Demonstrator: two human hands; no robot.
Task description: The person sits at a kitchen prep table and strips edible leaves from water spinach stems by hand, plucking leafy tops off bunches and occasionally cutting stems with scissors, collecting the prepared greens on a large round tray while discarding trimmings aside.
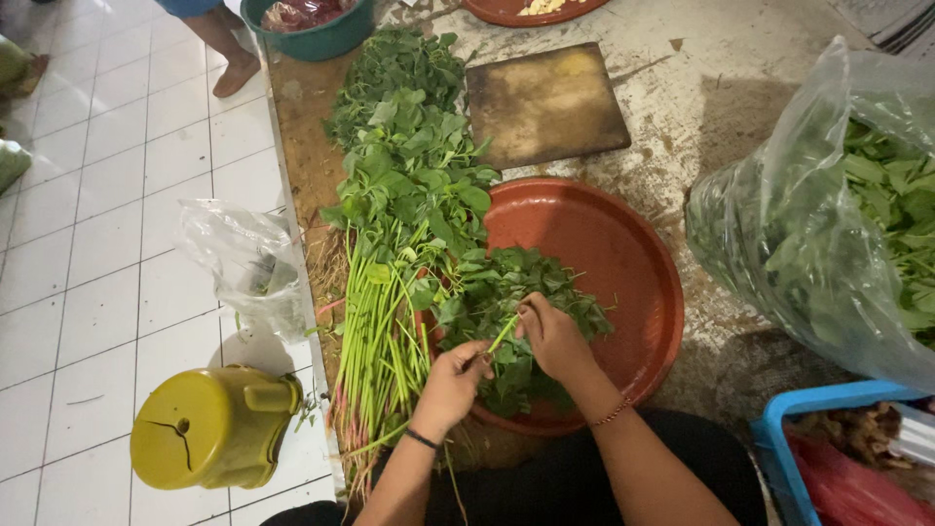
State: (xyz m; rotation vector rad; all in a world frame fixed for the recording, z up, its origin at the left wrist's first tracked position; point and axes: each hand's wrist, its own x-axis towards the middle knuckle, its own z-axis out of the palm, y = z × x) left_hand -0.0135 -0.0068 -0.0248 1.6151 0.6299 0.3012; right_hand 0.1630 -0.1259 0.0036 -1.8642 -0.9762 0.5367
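Pinching one green stem (503,334) between them, the left hand (450,382) and right hand (553,336) close fingers on it over the picked leaves (506,292) in the red-brown tray (623,263); uncut spinach stalks (385,321) lie just left.

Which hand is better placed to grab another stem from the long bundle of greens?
Probably the left hand: it sits right beside the bundle of greens, while the right hand is over the red tray, pinching a green stem.

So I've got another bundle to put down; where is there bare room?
The right half of the red tray is bare, as is the wooden board. Its left side is crowded with plucked leaves, stalks and both hands.
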